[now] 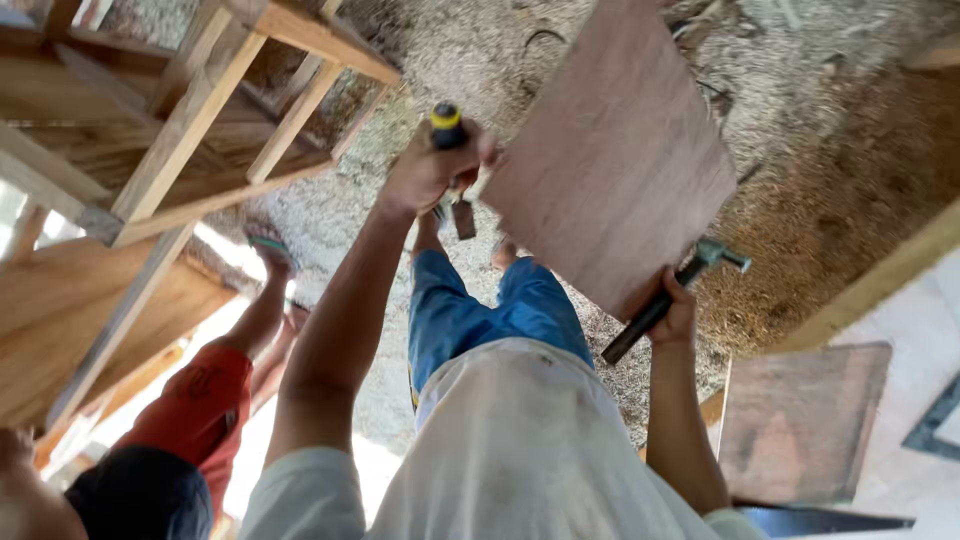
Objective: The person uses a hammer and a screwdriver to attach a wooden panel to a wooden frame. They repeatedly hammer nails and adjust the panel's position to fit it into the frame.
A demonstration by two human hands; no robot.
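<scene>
My left hand [425, 172] is closed around a chisel [447, 128] with a black and yellow handle, its blade pointing down toward my feet. The same hand touches the left edge of a reddish plywood panel [610, 150] held up in front of me. My right hand [680, 308] grips a hammer [665, 300] with a black handle and a metal head, and it also holds the panel's lower corner. My blue shorts and white shirt fill the lower middle of the view.
A wooden frame of slats [190, 120] stands at the upper left. Another person in red shorts [195, 395] sits at the lower left, one foot [268, 245] on the sawdust-covered floor [820, 200]. A second plywood piece [805, 420] lies at the lower right beside a light timber beam [880, 280].
</scene>
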